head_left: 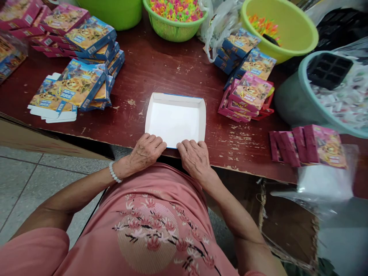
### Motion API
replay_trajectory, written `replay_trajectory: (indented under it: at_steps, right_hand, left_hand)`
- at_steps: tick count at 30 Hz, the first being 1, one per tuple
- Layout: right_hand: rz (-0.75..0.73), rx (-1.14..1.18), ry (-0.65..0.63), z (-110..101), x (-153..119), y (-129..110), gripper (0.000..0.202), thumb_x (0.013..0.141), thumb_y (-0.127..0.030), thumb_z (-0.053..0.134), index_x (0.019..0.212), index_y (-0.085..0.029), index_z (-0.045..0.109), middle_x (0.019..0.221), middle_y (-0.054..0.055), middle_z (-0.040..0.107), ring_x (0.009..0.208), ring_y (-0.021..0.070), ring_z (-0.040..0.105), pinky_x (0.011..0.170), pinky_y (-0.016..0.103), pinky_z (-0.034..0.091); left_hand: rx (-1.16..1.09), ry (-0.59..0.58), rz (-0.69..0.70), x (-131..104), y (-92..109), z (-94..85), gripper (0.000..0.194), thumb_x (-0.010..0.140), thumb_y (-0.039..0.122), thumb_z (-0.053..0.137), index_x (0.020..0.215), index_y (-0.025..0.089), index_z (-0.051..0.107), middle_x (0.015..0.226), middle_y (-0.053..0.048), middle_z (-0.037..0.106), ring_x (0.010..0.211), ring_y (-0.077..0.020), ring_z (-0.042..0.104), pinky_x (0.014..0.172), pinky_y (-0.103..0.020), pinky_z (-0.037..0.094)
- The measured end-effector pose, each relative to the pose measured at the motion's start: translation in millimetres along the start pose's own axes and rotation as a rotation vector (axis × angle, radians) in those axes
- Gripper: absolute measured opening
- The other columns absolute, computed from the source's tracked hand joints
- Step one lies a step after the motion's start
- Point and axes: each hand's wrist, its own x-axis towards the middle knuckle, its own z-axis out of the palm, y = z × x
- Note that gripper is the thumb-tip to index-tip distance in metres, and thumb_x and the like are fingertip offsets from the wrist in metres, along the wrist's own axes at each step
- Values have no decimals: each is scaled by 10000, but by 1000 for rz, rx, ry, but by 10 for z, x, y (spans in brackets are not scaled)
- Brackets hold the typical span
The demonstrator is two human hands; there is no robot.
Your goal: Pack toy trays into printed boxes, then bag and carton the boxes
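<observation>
In front of me an unfolded-up cardboard box tray (175, 119), white inside with a blue outer edge, lies at the table's front edge. My left hand (148, 150) grips its near left corner, fingers curled over the near wall. At the near right corner, my right hand (194, 155) does the same, its fingers bent over the rim. The thumbs are hidden from view. The side walls and far wall of the tray stand up.
Blue boxes (82, 82) and flat cartons (47, 97) pile at the left. Pink boxes (248, 92) stand at the right, with more pink boxes (327, 145) near the edge. Behind are a green basket (175, 30), a yellow basin (299, 28) and a teal bucket (296, 99).
</observation>
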Motion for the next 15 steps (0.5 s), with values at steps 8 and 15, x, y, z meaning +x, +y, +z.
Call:
replay_trajectory:
  at_steps: [8, 15]
  right_hand:
    - [-40, 33, -152, -10, 180, 69, 228, 971, -61, 436, 1067, -198, 591, 1030, 111, 651, 941, 267, 527, 736, 410, 339]
    - [-61, 35, -137, -33, 234, 169, 222, 928, -52, 461, 1056, -194, 574, 1016, 103, 661, 924, 258, 560, 760, 409, 370]
  left_hand:
    - [-107, -180, -41, 100, -2, -10, 248, 931, 29, 448, 1022, 184, 618, 869, -85, 641, 760, -253, 557, 747, -421, 419]
    - [-255, -173, -96, 48, -59, -2, 276, 979, 115, 492, 1230, 178, 588, 938, -98, 677, 886, -256, 610, 885, -432, 460]
